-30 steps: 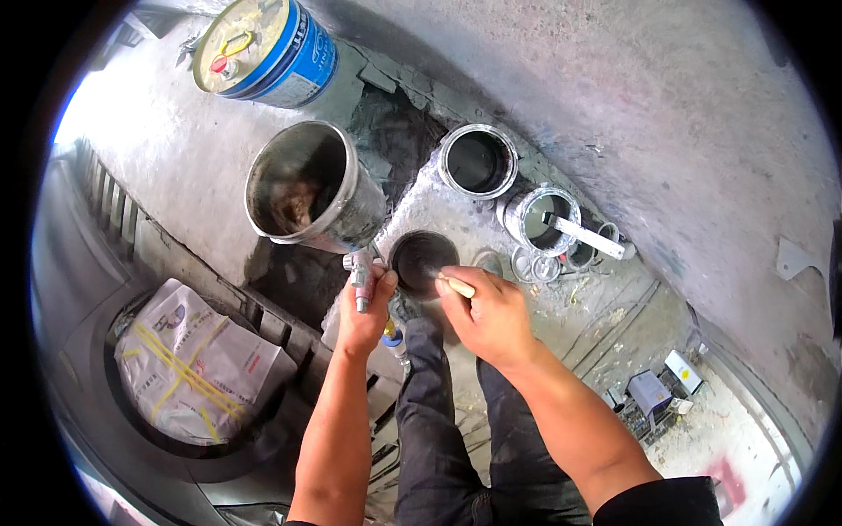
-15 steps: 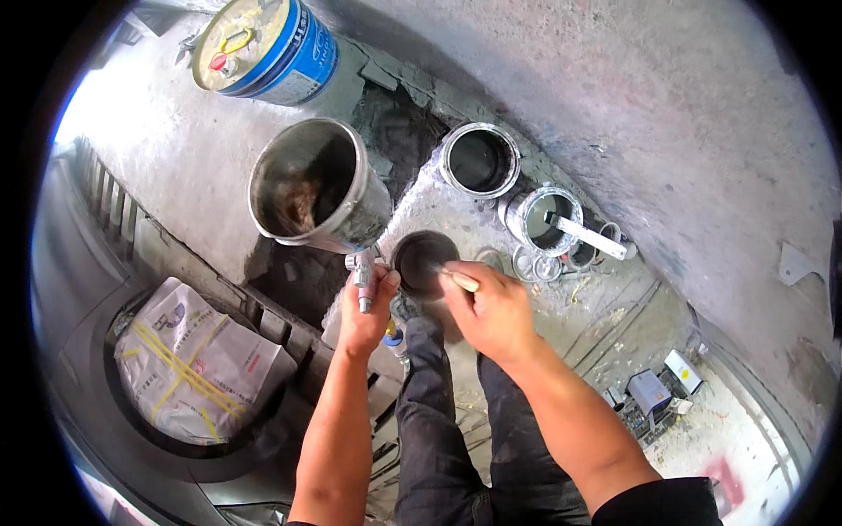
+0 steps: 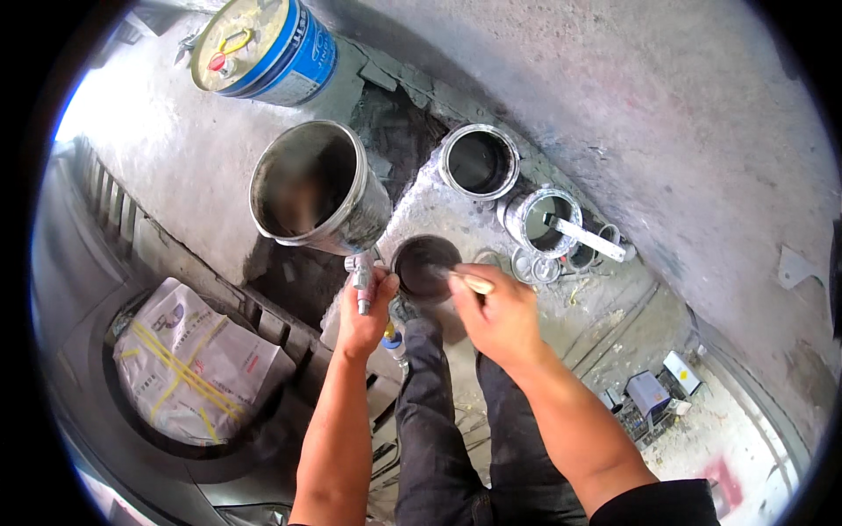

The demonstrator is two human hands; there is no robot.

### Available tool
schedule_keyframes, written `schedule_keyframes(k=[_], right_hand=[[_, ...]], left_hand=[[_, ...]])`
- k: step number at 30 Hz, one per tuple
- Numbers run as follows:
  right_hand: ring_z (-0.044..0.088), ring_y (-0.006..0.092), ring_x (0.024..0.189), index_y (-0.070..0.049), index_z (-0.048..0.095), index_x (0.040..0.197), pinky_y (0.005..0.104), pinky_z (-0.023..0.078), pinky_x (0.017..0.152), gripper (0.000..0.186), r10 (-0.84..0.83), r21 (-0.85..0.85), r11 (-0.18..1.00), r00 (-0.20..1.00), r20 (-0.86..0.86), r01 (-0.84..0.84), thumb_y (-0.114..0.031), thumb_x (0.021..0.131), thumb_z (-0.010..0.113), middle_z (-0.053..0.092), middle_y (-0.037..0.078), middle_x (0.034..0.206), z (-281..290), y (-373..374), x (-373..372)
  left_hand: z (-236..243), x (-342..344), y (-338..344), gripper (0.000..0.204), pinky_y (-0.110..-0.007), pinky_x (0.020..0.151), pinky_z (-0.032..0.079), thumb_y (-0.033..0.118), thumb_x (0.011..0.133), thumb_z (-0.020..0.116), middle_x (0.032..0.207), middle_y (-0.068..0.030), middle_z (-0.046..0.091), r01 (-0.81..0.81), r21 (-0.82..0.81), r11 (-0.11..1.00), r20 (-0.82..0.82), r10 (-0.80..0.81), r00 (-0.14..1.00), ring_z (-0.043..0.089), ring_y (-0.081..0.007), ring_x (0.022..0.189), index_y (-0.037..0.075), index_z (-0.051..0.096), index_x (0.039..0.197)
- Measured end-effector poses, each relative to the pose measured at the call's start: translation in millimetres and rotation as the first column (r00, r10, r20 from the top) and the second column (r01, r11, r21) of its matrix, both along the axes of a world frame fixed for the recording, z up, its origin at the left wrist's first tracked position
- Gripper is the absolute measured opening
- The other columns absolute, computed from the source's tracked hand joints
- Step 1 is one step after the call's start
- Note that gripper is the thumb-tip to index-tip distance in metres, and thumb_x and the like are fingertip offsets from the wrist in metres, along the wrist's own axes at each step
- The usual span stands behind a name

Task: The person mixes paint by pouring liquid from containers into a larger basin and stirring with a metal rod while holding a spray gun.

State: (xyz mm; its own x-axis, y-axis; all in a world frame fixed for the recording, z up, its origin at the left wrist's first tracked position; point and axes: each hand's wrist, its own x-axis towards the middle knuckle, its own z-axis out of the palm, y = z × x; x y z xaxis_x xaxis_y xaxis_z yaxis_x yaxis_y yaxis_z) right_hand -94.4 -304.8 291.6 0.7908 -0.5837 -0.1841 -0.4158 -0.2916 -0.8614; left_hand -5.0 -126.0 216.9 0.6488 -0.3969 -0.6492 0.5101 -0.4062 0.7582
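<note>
My left hand [image 3: 362,320] is closed around a metal spray gun [image 3: 359,273]. A large open metal cup [image 3: 373,200] tilts above it, seemingly joined to the gun; its inside looks dark and stained. Below the grip hangs a blue and yellow hose fitting [image 3: 393,336]. My right hand [image 3: 500,311] grips a pale-handled brush [image 3: 476,283], its far end blurred over a dark round container [image 3: 425,248] on the ground between my hands. Whether the tip touches the contents, I cannot tell.
Beyond, by the wall, stand an open can [image 3: 481,194] of dark liquid and a paint-smeared can [image 3: 517,221] with a flat white stick [image 3: 586,237] across it. A blue pail [image 3: 307,66] is at the far left. A dark car panel [image 3: 74,368] with a paper-covered opening [image 3: 193,364] lies left.
My right hand and the brush have shifted slightly right over the dark container. My left hand and the spray gun stay nearly in place.
</note>
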Motion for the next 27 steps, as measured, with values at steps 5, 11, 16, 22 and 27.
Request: schedule_keyframes(k=[5,11,16,22,27], right_hand=[[0.068,0.0277,0.065,-0.003,0.066,0.094,0.0339,0.053,0.057,0.018,-0.027,-0.005,1.0,1.0,-0.009,0.027,-0.018,0.086,0.067,0.067,0.015,0.075,0.5,-1.3,1.1],[0.068,0.0263,0.063,-0.003,0.066,0.094,0.0333,0.053,0.058,0.02,-0.127,0.091,0.988,0.992,0.002,0.126,-0.022,0.087,0.066,0.067,0.014,0.073,10.7,-3.6,5.1],[0.069,0.0225,0.063,-0.003,0.066,0.094,0.0318,0.053,0.058,0.018,-0.156,0.099,0.981,0.981,-0.119,0.168,-0.02,0.087,0.066,0.067,0.013,0.071,-0.6,-6.1,-2.4],[0.067,0.017,0.061,-0.004,0.065,0.092,0.0297,0.052,0.057,0.014,-0.068,0.178,0.981,0.994,-0.087,0.082,-0.018,0.088,0.064,0.067,0.012,0.072,-11.1,7.0,3.8],[0.068,0.0215,0.062,-0.004,0.065,0.089,0.0316,0.052,0.057,0.016,-0.196,0.188,0.957,0.969,-0.15,0.222,-0.02,0.088,0.064,0.066,0.013,0.07,-8.5,-12.5,-4.6]], left_hand=[[-4.2,3.2,0.7,0.011,-0.027,0.069,0.041,0.009,0.09,0.062,0.082,0.0005,0.052,-0.01,-0.058,0.998,-0.039,0.008,0.999,0.047,-0.009,0.076,0.004,0.054,0.085],[-2.2,3.8,0.4,0.01,-0.028,0.072,0.042,0.01,0.09,0.062,0.085,-0.0006,0.054,0.008,-0.025,1.0,-0.012,-0.008,1.0,0.048,-0.01,0.079,0.004,0.055,0.086],[-7.8,2.8,4.6,0.014,-0.025,0.052,0.037,0.017,0.093,0.059,0.072,-0.0011,0.054,0.058,-0.019,0.998,0.053,-0.057,0.997,0.046,-0.0071,0.055,0.003,0.056,0.091],[-2.9,5.1,-2.0,0.013,-0.027,0.067,0.04,0.013,0.089,0.064,0.078,0.0017,0.052,-0.002,-0.013,1.0,-0.005,0.002,1.0,0.045,-0.0089,0.073,0.003,0.057,0.086],[-5.4,7.8,5.0,0.015,-0.027,0.067,0.041,0.014,0.089,0.064,0.078,0.0001,0.053,0.035,0.0,0.999,0.003,-0.035,0.999,0.047,-0.0093,0.073,0.002,0.057,0.084]])
